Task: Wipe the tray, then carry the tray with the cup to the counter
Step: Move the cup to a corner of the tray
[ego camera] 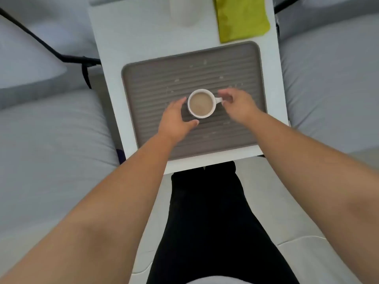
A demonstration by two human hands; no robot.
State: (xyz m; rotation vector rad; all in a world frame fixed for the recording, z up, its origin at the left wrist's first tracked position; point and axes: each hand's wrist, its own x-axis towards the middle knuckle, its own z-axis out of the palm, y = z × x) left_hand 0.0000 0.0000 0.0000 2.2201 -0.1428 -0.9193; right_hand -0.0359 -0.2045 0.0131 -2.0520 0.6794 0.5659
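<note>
A grey ribbed tray [155, 78] lies on a small white table [127, 33], flecked with pale crumbs or drips. In its middle stands a white cup [201, 103] full of light brown drink, its handle pointing right. My left hand [176, 119] is at the cup's left side, fingers relaxed and spread, close to the cup wall. My right hand [238, 105] is at the cup's handle, fingers loosely curved around it; I cannot tell whether they grip. A folded green cloth [242, 17] lies on the table beyond the tray, at the back right.
A pale, translucent bottle-like object [184, 11] stands at the table's far edge, left of the cloth. Grey bedding [51, 140] flanks the table on both sides. A black strap or frame [61, 56] runs at the left. My legs in black trousers [205, 212] are below the table.
</note>
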